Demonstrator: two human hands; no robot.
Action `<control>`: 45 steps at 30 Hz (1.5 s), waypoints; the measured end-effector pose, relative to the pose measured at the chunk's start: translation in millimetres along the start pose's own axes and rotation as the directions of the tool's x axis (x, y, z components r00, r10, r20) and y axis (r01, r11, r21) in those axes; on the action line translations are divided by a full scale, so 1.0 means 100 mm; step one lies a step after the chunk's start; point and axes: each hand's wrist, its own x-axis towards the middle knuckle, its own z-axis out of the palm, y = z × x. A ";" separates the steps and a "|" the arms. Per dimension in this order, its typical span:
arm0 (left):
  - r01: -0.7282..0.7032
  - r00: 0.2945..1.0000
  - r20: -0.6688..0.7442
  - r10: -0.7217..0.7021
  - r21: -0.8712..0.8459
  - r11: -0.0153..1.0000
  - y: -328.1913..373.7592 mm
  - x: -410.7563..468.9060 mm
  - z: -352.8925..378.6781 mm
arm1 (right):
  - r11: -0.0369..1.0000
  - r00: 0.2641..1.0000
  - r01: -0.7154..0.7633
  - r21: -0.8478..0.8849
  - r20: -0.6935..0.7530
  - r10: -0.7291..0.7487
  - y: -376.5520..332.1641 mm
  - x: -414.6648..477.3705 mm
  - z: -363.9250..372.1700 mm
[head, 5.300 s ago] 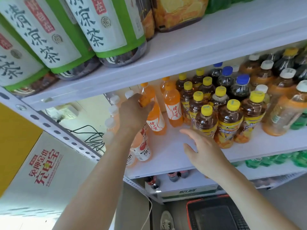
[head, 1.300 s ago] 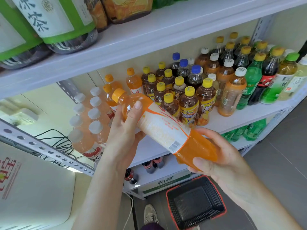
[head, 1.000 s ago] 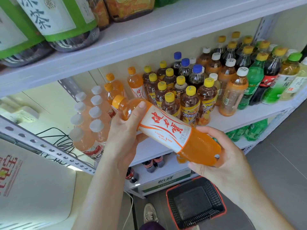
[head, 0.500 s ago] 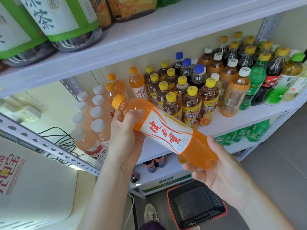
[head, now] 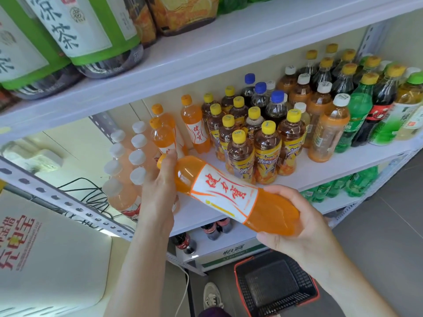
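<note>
An orange soda bottle [head: 226, 194] with a white label and red characters lies almost level in front of the white middle shelf [head: 320, 165]. My left hand [head: 160, 191] grips its neck, the fingers curled round just below the orange cap. My right hand [head: 299, 227] cups and holds the bottom end from below. Two or three matching orange bottles [head: 194, 124] stand upright at the back of the shelf.
Yellow-capped tea bottles [head: 263, 152], blue-capped dark bottles and green bottles fill the shelf's right. White-capped peach bottles [head: 123, 179] stand at its left. Big green-labelled bottles [head: 87, 30] lie on the shelf above. A black basket with red rim [head: 274, 287] sits on the floor.
The bottle was taken off the shelf and turned in both hands, so the label's red characters now face me. It sits slightly lower and more level than half a second ago.
</note>
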 end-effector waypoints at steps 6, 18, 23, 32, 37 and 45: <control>-0.012 0.998 -0.062 0.013 0.014 1.000 0.04 0.04 -0.07 | 0.995 0.999 0.035 -0.095 0.020 -0.033 0.05 0.00 -0.02; -0.384 0.914 0.204 0.350 0.155 0.910 0.19 -0.07 -0.10 | 0.979 0.964 -0.079 -0.189 0.235 0.123 0.35 0.22 0.05; -0.430 0.855 0.435 0.283 0.291 0.855 0.39 -0.09 -0.35 | 0.963 0.972 -0.038 -0.267 0.212 0.097 0.48 0.31 0.25; -0.641 0.765 0.474 0.436 0.626 0.445 0.39 -0.09 -0.53 | 0.931 0.985 0.105 -0.349 0.166 -0.049 0.66 0.76 0.84; -0.551 0.811 0.379 0.446 0.750 0.365 0.36 0.23 -0.52 | 0.905 0.977 0.140 -0.401 0.204 -0.061 0.60 1.06 1.11; -0.427 0.847 0.264 0.462 0.855 0.294 0.21 0.90 -0.29 | 0.979 0.948 0.071 -0.192 0.320 -0.006 0.45 1.51 1.37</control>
